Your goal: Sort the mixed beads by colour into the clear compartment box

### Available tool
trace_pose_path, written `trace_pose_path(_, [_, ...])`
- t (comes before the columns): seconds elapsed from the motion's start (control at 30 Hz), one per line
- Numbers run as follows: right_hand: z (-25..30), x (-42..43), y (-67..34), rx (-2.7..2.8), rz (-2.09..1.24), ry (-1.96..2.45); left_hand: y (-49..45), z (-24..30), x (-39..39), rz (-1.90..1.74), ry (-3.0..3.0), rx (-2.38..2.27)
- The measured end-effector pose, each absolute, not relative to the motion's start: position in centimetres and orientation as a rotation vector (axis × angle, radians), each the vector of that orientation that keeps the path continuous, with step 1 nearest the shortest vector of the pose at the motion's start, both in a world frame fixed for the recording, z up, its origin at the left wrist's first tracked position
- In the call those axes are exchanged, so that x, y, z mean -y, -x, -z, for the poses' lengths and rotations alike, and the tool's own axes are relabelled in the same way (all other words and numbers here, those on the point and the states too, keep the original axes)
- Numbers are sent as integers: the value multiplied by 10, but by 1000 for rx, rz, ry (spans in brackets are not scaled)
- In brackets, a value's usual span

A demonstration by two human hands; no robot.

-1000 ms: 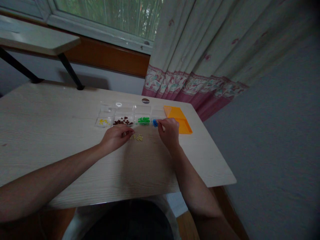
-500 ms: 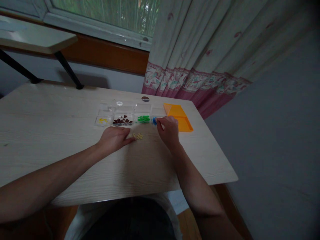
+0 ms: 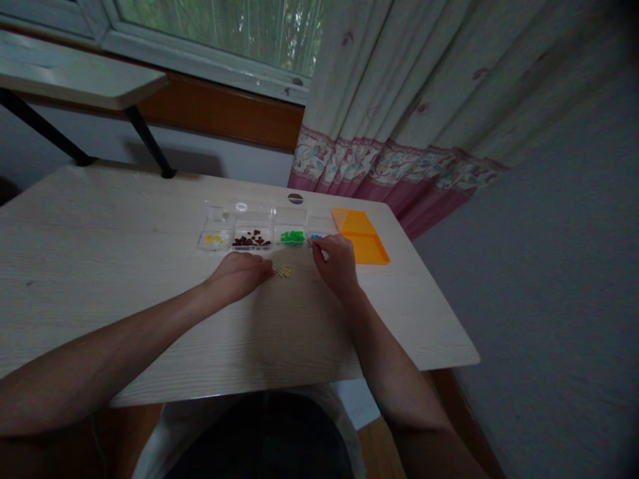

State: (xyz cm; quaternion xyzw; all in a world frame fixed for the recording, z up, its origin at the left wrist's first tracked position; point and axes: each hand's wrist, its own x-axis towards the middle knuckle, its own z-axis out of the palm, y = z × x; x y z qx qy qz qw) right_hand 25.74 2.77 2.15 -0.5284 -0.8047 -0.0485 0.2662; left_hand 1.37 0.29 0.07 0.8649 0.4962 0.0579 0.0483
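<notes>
A clear compartment box (image 3: pixel 222 218) lies on the pale wooden table (image 3: pixel 124 253). Its cells hold yellow pieces (image 3: pixel 213 239), dark brown pieces (image 3: pixel 251 241), green pieces (image 3: pixel 292 236) and blue pieces (image 3: pixel 315 236). A small heap of pale beads (image 3: pixel 284 271) lies loose in front of the box. My left hand (image 3: pixel 242 274) rests flat on the table, fingertips beside the heap. My right hand (image 3: pixel 337 261) is pinched at the box's right front corner by the blue pieces; what it pinches is too small to see.
An orange tray (image 3: pixel 363 239) lies just right of the box, near the table's right edge. A second table (image 3: pixel 74 83) stands behind on black legs under the window. A curtain (image 3: pixel 399 120) hangs at the back right. A dark round spot (image 3: pixel 295 198) marks the far table edge.
My left hand has gone from a pinch above the heap to lying flat beside it. My right hand stays pinched at the blue cell. The view has shifted slightly.
</notes>
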Motion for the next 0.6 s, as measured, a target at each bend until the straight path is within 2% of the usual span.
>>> trace_pose_path(0.37, [-10,-23,-242,2308,26,1197,-18,3,0,-195,-2660,-1575])
trace_pose_path(0.6, [-10,-19,-237,2346,-160,1006,-16,6,3,-628,-2337,-1280])
